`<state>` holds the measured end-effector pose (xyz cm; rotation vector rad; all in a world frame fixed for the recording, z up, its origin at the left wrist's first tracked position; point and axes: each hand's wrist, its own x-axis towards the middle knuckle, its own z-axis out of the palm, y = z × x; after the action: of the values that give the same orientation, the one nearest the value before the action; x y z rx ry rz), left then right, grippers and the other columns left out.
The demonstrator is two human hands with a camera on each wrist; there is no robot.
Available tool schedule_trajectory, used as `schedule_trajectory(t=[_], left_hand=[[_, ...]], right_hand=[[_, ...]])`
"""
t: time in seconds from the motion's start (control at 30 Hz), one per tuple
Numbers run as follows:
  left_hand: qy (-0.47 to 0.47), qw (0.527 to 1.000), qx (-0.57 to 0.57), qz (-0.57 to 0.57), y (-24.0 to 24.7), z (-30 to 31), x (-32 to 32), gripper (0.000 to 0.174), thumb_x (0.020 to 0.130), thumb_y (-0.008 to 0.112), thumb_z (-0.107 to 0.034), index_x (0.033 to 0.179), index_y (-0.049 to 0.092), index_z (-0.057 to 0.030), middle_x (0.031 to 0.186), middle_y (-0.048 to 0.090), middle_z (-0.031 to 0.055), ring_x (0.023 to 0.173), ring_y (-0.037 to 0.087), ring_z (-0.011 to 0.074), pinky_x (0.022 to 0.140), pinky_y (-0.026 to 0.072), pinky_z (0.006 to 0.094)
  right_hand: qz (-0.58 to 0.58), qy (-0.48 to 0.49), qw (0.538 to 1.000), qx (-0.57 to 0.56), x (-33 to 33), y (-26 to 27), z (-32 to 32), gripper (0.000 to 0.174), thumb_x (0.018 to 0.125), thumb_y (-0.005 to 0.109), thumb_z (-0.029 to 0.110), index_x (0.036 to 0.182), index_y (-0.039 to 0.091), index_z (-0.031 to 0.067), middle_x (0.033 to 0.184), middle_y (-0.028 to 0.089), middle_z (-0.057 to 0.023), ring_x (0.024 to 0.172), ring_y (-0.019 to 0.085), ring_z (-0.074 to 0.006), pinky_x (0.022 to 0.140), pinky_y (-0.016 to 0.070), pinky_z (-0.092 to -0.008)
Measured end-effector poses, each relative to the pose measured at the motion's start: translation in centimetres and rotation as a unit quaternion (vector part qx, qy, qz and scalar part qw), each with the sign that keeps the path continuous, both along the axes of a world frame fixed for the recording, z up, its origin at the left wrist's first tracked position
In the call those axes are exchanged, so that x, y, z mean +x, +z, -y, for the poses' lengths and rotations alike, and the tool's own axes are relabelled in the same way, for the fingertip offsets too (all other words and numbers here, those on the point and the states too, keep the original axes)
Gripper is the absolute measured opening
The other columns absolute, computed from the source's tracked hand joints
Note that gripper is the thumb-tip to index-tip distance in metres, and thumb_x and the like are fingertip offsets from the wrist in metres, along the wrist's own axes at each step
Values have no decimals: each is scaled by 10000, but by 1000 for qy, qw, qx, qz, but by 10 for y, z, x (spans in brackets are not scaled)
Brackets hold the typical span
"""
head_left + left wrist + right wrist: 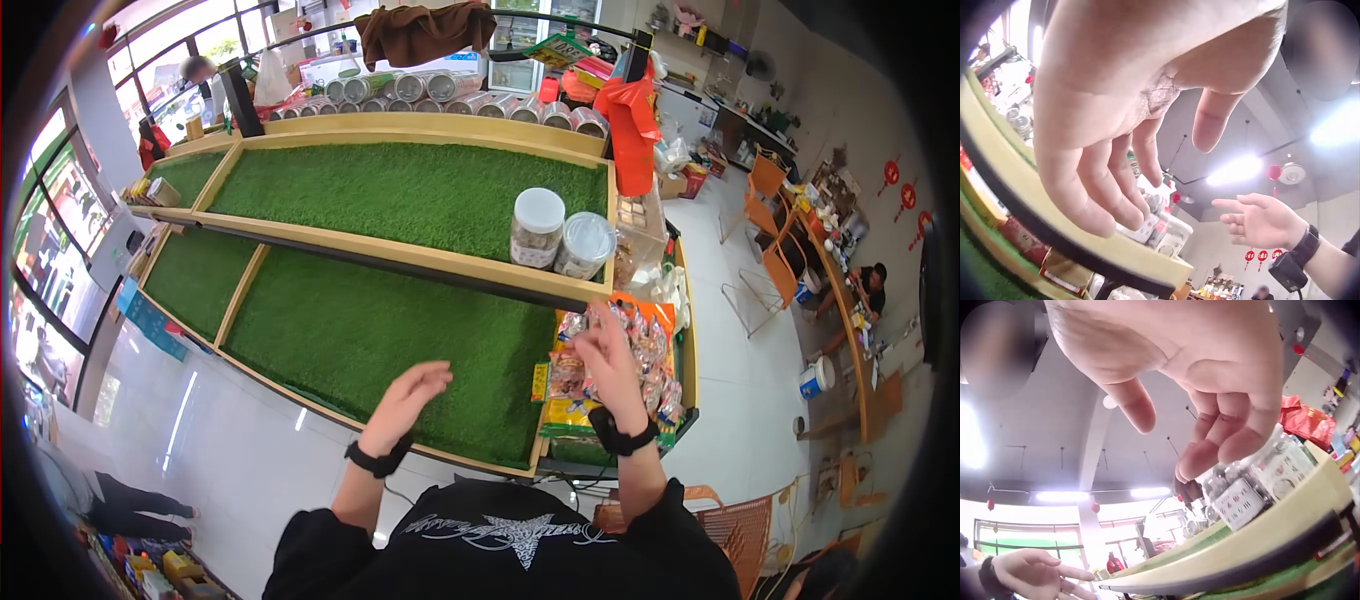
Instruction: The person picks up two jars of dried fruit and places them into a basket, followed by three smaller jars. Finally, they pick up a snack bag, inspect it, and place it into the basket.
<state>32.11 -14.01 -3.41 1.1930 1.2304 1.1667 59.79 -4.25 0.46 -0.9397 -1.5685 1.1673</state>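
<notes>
My left hand (pixel 406 400) hovers over the green turf of the lower shelf (pixel 350 330), holding nothing, its fingers relaxed. To the right, my right hand (pixel 612 372) is raised above the packaged snacks (pixel 655 345), its fingers loosely bent with nothing between them. Just beyond it, two lidded clear jars (pixel 537 240) stand side by side at the right end of the upper shelf (pixel 380 195). White labels with printed characters show on the jars (pixel 1239 503) in the right wrist view. Both wrists wear black bands.
Wooden edging (pixel 400 250) runs along the upper shelf. Behind it lie rows of clear jars (pixel 410 88), with a red bag (pixel 630 130) hanging at the right post. A clear box (pixel 642 228) stands beside the shelf's right end. Chairs (pixel 768 190) and a seated person are farther right.
</notes>
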Motion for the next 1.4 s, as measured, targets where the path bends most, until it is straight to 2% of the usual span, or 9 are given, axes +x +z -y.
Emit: schedule_trajectory(t=[0.23,0.33,0.67,0.87,0.97,1.1,1.17,1.33,1.4], left_hand=[[-35,992,119,-12,75,-105,39,440,877,490,-133,1290,383,-26,1248,471,115,1136,451,200,959,358,333],[-50,993,22,108,77,-139,41,567,864,511,-170,1365,272,-57,1244,461,118,1131,447,200,948,356,339],[-181,972,22,149,65,-191,40,787,847,503,-153,1425,-29,-116,1081,547,64,991,522,162,886,373,333],[-216,974,29,67,66,-170,17,721,814,509,-103,1427,128,-103,1114,484,92,1033,468,163,907,363,310],[-185,964,165,-93,52,-160,8,772,759,529,-67,1425,142,-116,1307,345,135,1252,309,248,1029,261,374],[-210,964,146,-68,71,-130,4,804,724,597,-99,1415,188,-125,1415,183,193,1337,147,296,1074,141,412],[-256,958,124,41,66,-120,5,814,723,597,-91,1415,170,-109,1453,125,162,1358,92,272,1081,131,400],[-332,932,-5,142,37,-92,21,843,733,488,89,1428,51,-103,1456,135,96,1300,253,234,1048,258,351],[-352,924,-45,140,28,-77,37,835,708,492,7,1424,69,-65,1465,120,105,1356,111,220,1081,137,408]], right_hand=[[-63,99,992,-55,-28,55,-92,619,882,490,156,1393,155,54,871,627,-80,720,540,-103,662,419,-233],[-51,113,985,-119,-41,50,-105,687,870,509,199,1413,102,90,874,640,-84,696,548,-104,632,415,-229],[-111,45,983,-137,-58,33,-94,735,835,545,168,1423,106,115,885,623,-54,710,553,-94,614,418,-219],[-139,-26,985,-101,-79,22,-51,727,833,539,134,1425,118,135,860,607,-43,717,525,-84,628,395,-209],[-154,-68,981,-94,-91,32,-20,690,827,498,61,1420,146,107,843,564,-55,744,526,-94,643,401,-212],[-183,-113,975,-51,-101,21,7,709,798,577,65,1410,230,151,963,484,-40,886,469,-95,767,385,-226],[-45,-198,979,20,-101,10,23,691,777,595,60,1390,288,143,1082,447,-53,945,439,-119,796,390,-275],[-102,-198,971,-89,-102,-15,75,697,774,606,87,1390,283,136,1413,273,-94,1291,271,-212,958,340,-334],[-98,-241,960,-106,-98,-23,95,717,784,602,85,1401,237,101,1407,284,-105,1256,321,-203,946,360,-340]])
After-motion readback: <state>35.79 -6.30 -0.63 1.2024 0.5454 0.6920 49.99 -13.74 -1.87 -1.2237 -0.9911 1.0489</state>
